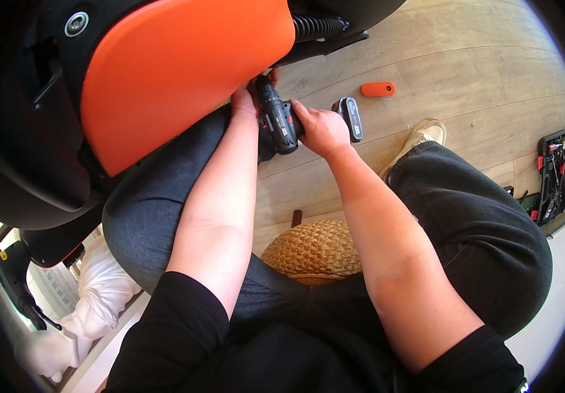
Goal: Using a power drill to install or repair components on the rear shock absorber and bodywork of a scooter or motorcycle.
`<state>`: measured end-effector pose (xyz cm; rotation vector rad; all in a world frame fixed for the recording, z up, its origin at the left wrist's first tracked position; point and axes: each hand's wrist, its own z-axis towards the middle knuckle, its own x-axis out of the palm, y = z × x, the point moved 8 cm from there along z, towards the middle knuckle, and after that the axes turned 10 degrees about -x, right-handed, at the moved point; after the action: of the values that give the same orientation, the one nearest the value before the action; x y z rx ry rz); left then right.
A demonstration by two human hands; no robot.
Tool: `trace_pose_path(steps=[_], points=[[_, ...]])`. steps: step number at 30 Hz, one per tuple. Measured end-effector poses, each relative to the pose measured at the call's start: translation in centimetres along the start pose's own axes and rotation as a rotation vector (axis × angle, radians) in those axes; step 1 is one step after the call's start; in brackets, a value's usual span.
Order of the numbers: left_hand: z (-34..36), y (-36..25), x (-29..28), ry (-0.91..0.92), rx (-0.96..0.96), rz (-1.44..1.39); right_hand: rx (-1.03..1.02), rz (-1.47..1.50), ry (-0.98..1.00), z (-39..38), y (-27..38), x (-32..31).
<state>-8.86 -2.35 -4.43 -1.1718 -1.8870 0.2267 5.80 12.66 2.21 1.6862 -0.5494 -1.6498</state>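
My right hand (325,128) is closed round the handle of a black cordless drill (277,114) with its battery (352,119) at the handle's end. The drill's chuck points away from me, at the lower edge of a large orange panel (181,72) on a black machine (30,157). My left hand (244,99) is beside the chuck, under that edge, its fingertips curled and partly hidden, so what they hold is unclear. Above the drill is a black coiled spring (315,27).
On the wooden floor (466,78) lie a small orange piece (377,89) and, at right, an open black tool case (551,183). A woven cushion (312,252) is between my legs (485,229). At lower left is what looks like a person in white (102,275).
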Motion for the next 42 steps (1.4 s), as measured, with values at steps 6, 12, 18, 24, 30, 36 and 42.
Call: trace_pose_path(steps=[6,12,18,24,30,36,42], points=[[0.1,0.0,-0.3,-0.011,-0.036,-0.013,0.012,-0.003,0.01,0.1,0.1,0.2],[0.1,-0.3,-0.2,-0.008,-0.02,-0.025,-0.004,-0.027,0.001,0.2,0.1,0.2],[0.0,0.1,0.1,0.004,-0.032,-0.056,-0.041,-0.114,-0.003,0.2,0.1,0.0],[0.2,-0.2,-0.2,0.008,-0.011,-0.06,-0.091,-0.285,-0.005,0.5,0.2,-0.3],[0.2,-0.2,-0.2,0.034,-0.034,-0.038,-0.048,-0.33,0.033,0.5,0.8,0.4],[0.5,0.0,-0.2,0.049,-0.056,-0.014,-0.023,-0.383,0.052,0.4,1.4,0.6],[0.7,0.0,-0.7,0.024,-0.067,-0.005,-0.013,-0.388,0.081,0.6,1.6,0.4]])
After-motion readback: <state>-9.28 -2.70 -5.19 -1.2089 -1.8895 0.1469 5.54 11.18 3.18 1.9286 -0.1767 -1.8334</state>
